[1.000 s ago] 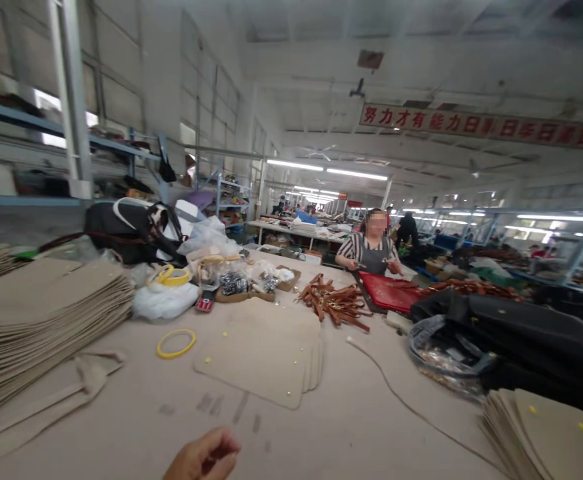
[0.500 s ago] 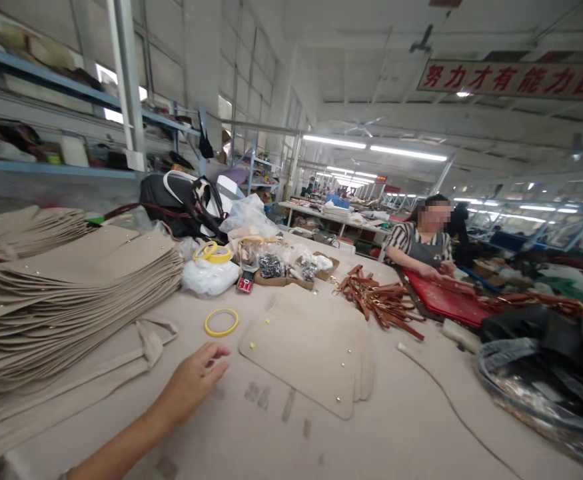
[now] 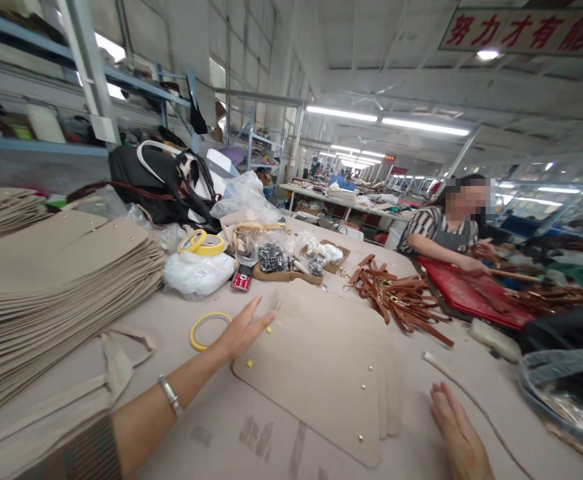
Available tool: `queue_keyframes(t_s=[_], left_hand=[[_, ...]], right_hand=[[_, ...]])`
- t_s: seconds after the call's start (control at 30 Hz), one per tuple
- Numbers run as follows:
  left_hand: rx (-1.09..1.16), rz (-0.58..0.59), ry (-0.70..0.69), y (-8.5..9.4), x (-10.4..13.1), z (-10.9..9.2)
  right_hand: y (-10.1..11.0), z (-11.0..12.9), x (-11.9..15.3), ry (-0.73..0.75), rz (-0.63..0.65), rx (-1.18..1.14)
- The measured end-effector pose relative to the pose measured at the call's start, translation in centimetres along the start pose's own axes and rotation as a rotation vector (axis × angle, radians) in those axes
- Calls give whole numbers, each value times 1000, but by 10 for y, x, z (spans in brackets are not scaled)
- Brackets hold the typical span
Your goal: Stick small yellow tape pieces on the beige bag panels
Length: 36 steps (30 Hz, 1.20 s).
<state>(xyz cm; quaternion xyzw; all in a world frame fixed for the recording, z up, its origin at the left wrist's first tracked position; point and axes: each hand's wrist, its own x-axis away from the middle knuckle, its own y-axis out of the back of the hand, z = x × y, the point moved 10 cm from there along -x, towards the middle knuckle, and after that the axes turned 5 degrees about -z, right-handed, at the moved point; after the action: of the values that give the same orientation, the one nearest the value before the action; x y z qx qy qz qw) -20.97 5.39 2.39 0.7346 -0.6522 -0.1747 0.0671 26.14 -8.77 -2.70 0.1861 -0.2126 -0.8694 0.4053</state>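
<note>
A small stack of beige panels [image 3: 316, 360] with rounded corners lies on the table before me, fanned a little to the right. Gold studs line the top panel's right side, and two yellow bits of tape mark its left side. At its left edge is my left hand [image 3: 242, 331], thumb and fingers apart, holding nothing; whether it touches the panels I cannot tell. A roll of yellow tape [image 3: 196, 337] lies partly behind that hand. To the right of the stack my right hand [image 3: 455, 427] is empty, its fingers stretched out, beside a pale cord [image 3: 464, 387].
A tall pile of beige panels [image 3: 61, 300] stands at left, with a loose fabric strap [image 3: 116, 367] in front. Beyond are tape rolls on a white bag [image 3: 198, 273], boxes of hardware [image 3: 274, 263] and brown straps [image 3: 396, 297]. A co-worker [image 3: 446, 227] works at a red board [image 3: 471, 293].
My left hand has moved right and forward to the stack's edge, and its fingers have spread. My right hand has come into view at lower right. The view has shifted slightly.
</note>
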Motion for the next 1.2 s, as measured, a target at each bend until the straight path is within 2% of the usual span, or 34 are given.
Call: queue_keyframes(t_s=[0.07,0.17,0.27,0.33,0.4,0.47,0.53,0.57,0.6,0.67,0.77,0.87,0.93,1.03,1.2], left_hand=[[20,11,49,-9,-11,8],[-54,130,95,-25,-11,19],[-158,245,81,-39,-1,22],[-176,260,61,-42,6,22],[-162,240,43,-43,9,21],[-134,210,36,-42,10,21],[-116,195,42,-42,9,24],[-114,192,46,-42,9,25],[-115,193,45,-42,9,27],[-118,196,35,-43,8,29],[-121,198,9,-45,9,32],[-133,185,-5,-45,11,34],[-138,177,-3,-44,12,35],[-135,165,6,-43,13,34],[-162,164,13,-44,13,34]], right_hand=[[-28,8,-15,-54,55,-78],[-57,20,-35,-86,69,-153],[-78,32,-47,-64,95,-158],[-91,39,-50,-30,144,-117],[-94,44,-54,5,149,-18],[-86,60,-63,103,62,92],[-83,95,-72,289,-9,177],[-90,116,-75,389,1,219],[-104,134,-79,457,60,281],[-144,158,-87,495,230,464],[-196,187,-99,518,322,547],[-238,192,-105,517,347,608],[-255,188,-105,514,345,657],[-265,182,-103,521,329,716],[-267,181,-104,530,321,754]])
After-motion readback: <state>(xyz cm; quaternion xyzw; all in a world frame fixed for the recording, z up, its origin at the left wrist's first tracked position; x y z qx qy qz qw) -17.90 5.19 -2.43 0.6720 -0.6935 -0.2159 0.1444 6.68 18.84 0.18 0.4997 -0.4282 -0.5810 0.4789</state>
